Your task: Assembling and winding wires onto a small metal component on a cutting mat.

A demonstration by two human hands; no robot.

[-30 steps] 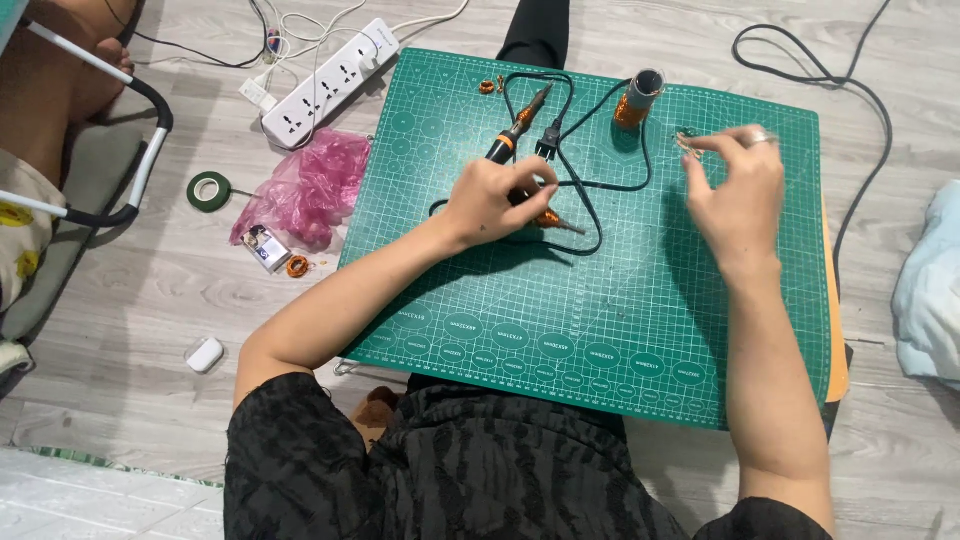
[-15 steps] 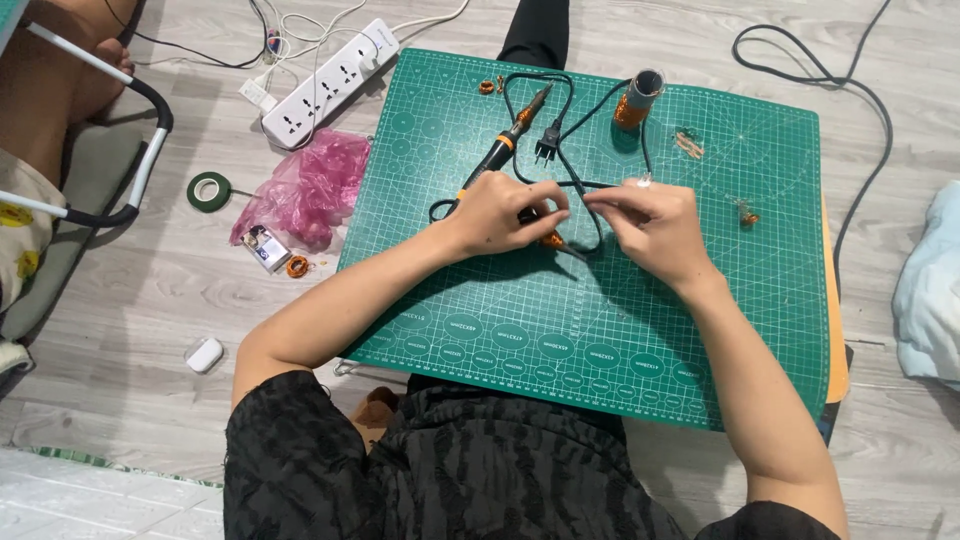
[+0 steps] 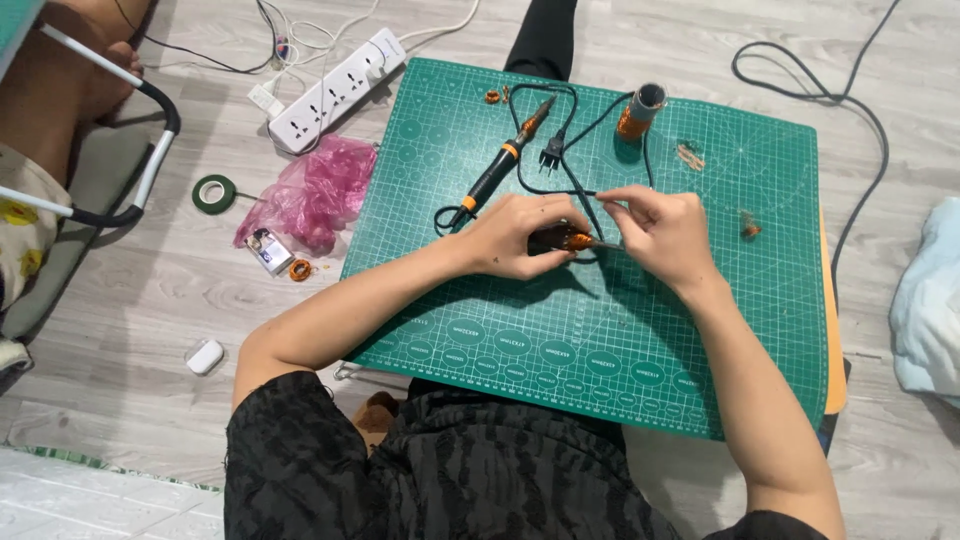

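Observation:
My left hand (image 3: pixel 512 236) grips a small dark tool with an orange part (image 3: pixel 568 240) over the middle of the green cutting mat (image 3: pixel 560 340). My right hand (image 3: pixel 662 230) is pinched on a thin wire at the tool's tip, touching it from the right. A soldering iron (image 3: pixel 500 168) with an orange and black handle lies just above my left hand, its black cable and plug (image 3: pixel 552 152) looped beside it. What sits between my fingertips is too small to make out.
A spool of copper wire (image 3: pixel 640 108) stands at the mat's far edge; small copper bits (image 3: pixel 690 155) lie to its right. Left of the mat are a white power strip (image 3: pixel 335 90), a pink plastic bag (image 3: pixel 315 190), a green tape roll (image 3: pixel 213 193) and a small white case (image 3: pixel 205 356).
My right hand came in from the right side of the mat to meet the tool in my left hand. It left small bits lying on the mat. My left hand barely moved.

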